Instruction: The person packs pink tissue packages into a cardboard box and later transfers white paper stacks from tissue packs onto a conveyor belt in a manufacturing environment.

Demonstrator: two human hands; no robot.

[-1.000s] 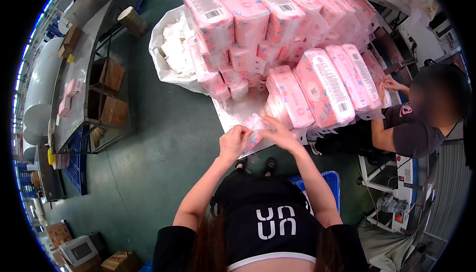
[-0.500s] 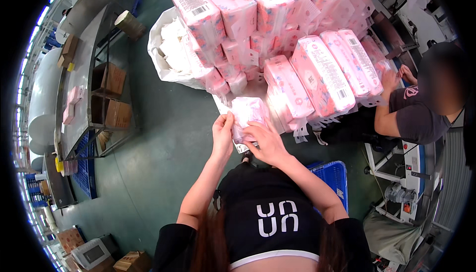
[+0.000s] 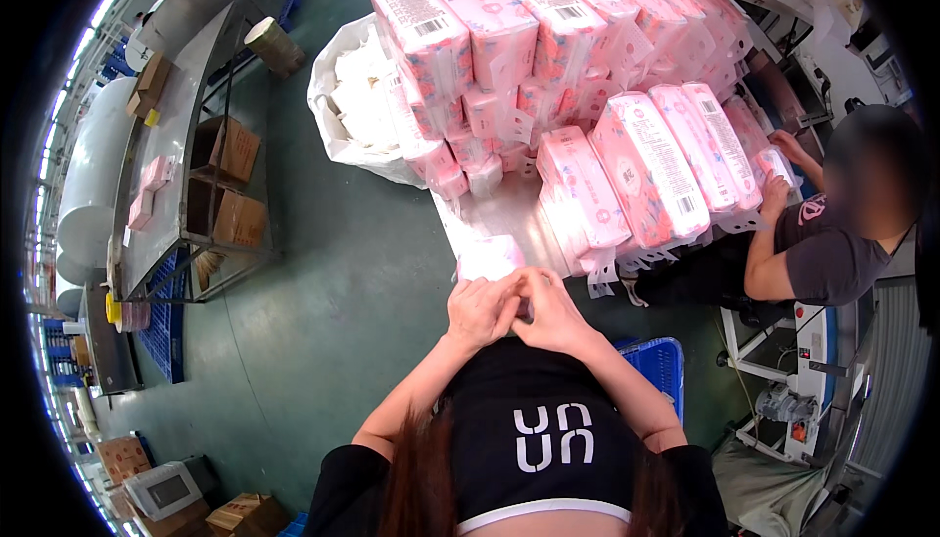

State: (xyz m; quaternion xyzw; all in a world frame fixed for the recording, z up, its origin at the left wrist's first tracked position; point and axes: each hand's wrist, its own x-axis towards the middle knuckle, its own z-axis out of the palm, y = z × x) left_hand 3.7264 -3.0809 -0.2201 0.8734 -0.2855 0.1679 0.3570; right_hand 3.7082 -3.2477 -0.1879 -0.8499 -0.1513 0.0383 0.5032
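A small white-and-pink plastic-wrapped pack (image 3: 490,256) lies on the near corner of the pale tabletop (image 3: 504,216). My left hand (image 3: 480,310) and my right hand (image 3: 550,312) meet just on my side of it, close to my body. Both are closed, fingers bent and fingertips together. What they pinch is hidden by the fingers; it may be the near end of the pack. To the right of the bare strip of tabletop stands a row of large pink printed packs (image 3: 583,189) with plastic carry handles.
Behind are stacked more pink packs (image 3: 490,33), beside a white sack (image 3: 352,111) of white pieces. At the right a co-worker (image 3: 832,233) handles a pack. A blue crate (image 3: 658,371) sits at my right. A metal table (image 3: 176,136) stands left, with cardboard boxes (image 3: 235,219) under it.
My hands have drawn back from around the small pack to its near side and come together. The view has shifted slightly. The co-worker's hands have moved a little.
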